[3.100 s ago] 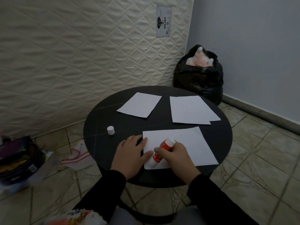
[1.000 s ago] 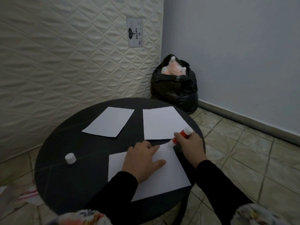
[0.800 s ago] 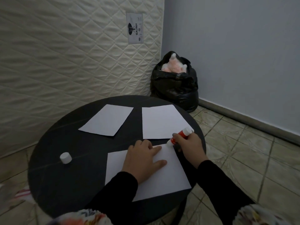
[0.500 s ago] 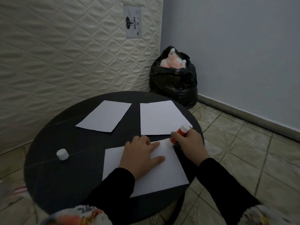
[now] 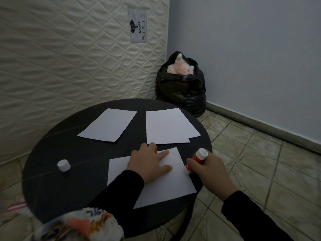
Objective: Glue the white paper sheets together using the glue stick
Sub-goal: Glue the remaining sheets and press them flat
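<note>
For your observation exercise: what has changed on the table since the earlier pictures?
The right hand has drawn the glue stick from the near sheet's left edge to its far right corner, then down its right edge. The left hand still presses the sheet. The cap and far sheets stayed.

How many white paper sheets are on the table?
4 can be seen: one far left, two overlapping far right, a corner of the lower one peeking from under the upper, and one near under the left hand. More may lie hidden.
</note>
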